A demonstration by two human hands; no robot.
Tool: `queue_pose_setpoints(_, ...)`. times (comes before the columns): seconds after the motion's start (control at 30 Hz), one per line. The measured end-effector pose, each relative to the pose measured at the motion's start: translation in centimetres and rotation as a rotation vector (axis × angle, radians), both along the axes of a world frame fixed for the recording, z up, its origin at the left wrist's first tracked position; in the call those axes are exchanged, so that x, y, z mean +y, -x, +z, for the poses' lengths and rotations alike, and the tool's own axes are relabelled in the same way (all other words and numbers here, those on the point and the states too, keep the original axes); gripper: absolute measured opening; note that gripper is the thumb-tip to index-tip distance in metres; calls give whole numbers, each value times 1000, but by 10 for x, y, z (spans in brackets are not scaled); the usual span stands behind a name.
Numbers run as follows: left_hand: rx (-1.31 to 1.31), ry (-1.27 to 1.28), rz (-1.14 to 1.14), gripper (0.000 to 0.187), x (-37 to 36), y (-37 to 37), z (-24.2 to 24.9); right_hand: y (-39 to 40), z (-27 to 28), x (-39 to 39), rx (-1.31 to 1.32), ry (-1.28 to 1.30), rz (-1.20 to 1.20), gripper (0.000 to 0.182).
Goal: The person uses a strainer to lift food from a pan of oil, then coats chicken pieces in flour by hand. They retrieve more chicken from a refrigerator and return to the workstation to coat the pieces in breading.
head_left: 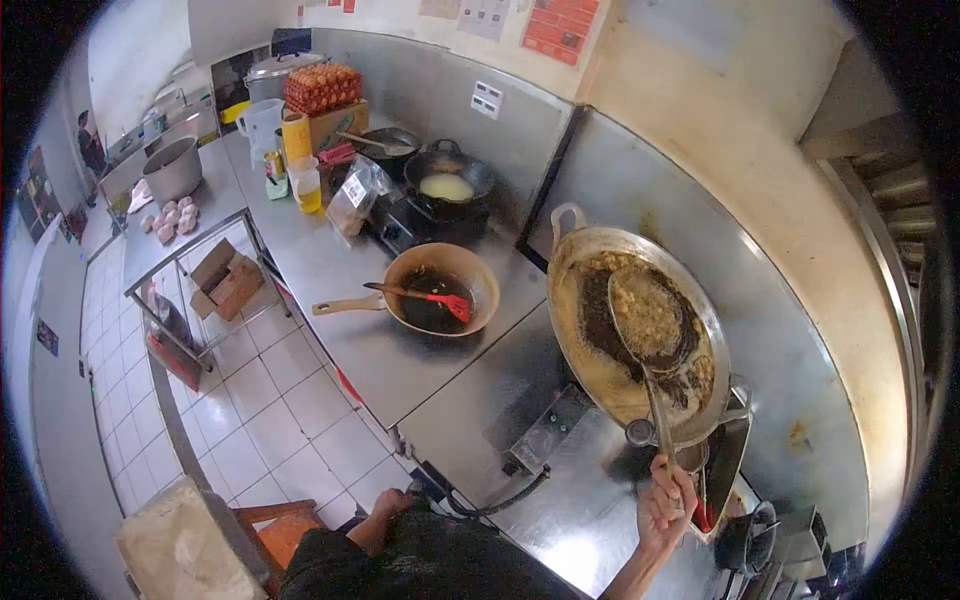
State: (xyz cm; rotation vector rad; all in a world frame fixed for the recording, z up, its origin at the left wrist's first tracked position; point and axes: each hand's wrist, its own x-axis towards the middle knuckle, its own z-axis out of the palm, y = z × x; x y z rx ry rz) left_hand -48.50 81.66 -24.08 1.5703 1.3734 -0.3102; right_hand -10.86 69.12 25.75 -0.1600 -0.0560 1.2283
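My right hand (pixel 667 505) is closed round the handle of a long-handled skimmer (pixel 655 395). Its wide round head lies in a large two-handled wok (pixel 563 330), amid dark, foaming oil (pixel 600 375) with pale bits at the surface. By the counter's front edge, my left hand (pixel 392 505) is curled beside a dark object; what its fingers hold is hard to make out. Left of the wok sits a tan pan (pixel 480 268) with dark residue inside. A red-headed brush or spatula (pixel 452 303) rests across that pan.
Behind the tan pan, a black wok (pixel 470 165) holds pale liquid on a stove (pixel 395 230). A plastic bag (pixel 355 200), a jug of yellow liquid (pixel 308 190) and stacked eggs (pixel 322 88) stand farther back. A metal rack (pixel 245 222) and a pale tub (pixel 190 545) are on the floor side.
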Motion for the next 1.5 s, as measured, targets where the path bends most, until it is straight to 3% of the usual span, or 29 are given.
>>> queue_pose_setpoints(0.1, 98, 86, 60, 46, -5, 12, 8, 4, -16, -11, 85, -9, -46, 35)
queue_pose_setpoints(0.17, 145, -231, 56, 34, -5, 9, 34, 7, -18, -9, 140, -38, -66, 35)
queue_pose_setpoints(0.2, 145, -230, 57, 34, 0, 8, 28, 12, -21, -10, 149, -72, -85, 35)
queue_pose_setpoints(0.3, -4, -131, 116, 34, 12, 13, 26, 20, -26, -8, 173, -99, -130, 35)
queue_pose_setpoints(0.37, 28, 35, -3, 44, 28, 5, 50, 24, -26, -8, 181, -100, -149, 36)
queue_pose_setpoints(0.47, -24, -2, -140, 47, 41, 7, -29, 29, -28, -7, 136, -92, -171, 36)
queue_pose_setpoints(0.5, -132, -122, 79, 42, 40, 5, -38, 25, -37, -6, 102, -59, -207, 38)
queue_pose_setpoints(0.53, -112, -7, 178, 35, 43, -1, 7, 26, -45, -10, 72, -23, -268, 41)
queue_pose_setpoints(0.67, -218, 67, 150, 30, 59, -6, -10, 28, -39, -5, 2, -35, -166, 47)
queue_pose_setpoints(0.8, -332, 194, 117, 22, 65, -3, -27, 28, -67, -18, -223, 413, -326, 58)
queue_pose_setpoints(0.83, -316, 176, 96, 21, 64, -2, -22, 26, -94, -28, -670, 643, -371, 58)
queue_pose_setpoints(0.93, -262, 253, 68, 21, 68, -7, -31, 39, -154, -59, -955, 1388, -250, 42)
queue_pose_setpoints(0.97, -266, 349, 69, 25, 69, -5, -32, 50, -164, -67, -1351, 1627, -185, 40)
queue_pose_setpoints(1.0, -244, 363, 20, 25, 66, -6, -29, 64, -175, -77, -1761, 1843, -58, 40)
queue_pose_setpoints(1.1, -123, 465, -243, 27, 59, 0, -28, 93, -217, -106, -1634, 1759, 142, 39)
queue_pose_setpoints(1.13, -107, 464, -259, 27, 56, 1, -15, 100, -224, -113, -1554, 1682, 253, 39)
queue_pose_setpoints(1.17, -137, 516, -329, 28, 49, -10, 33, 106, -226, -120, -1475, 1669, 273, 38)
queue_pose_setpoints(1.2, -162, 565, -402, 29, 44, -21, 69, 110, -228, -127, -1444, 1672, 256, 38)
queue_pose_setpoints(1.23, -141, 553, -424, 29, 44, -23, 73, 114, -230, -135, -1465, 1693, 200, 38)
queue_pose_setpoints(1.3, -504, 591, -406, 33, 37, -26, 78, 116, -234, -153, -1489, 1690, 141, 37)
queue_pose_setpoints(1.33, -499, 570, -395, 33, 31, -41, 82, 113, -237, -163, -1443, 1681, 68, 37)
queue_pose_setpoints(1.4, -279, 143, -1436, 36, 15, -112, 98, 101, -238, -178, -1403, 1646, -15, 36)
queue_pose_setpoints(1.5, -188, 157, -1281, 33, -50, -178, 222, 88, -237, -222, -1327, 1717, -90, 36)
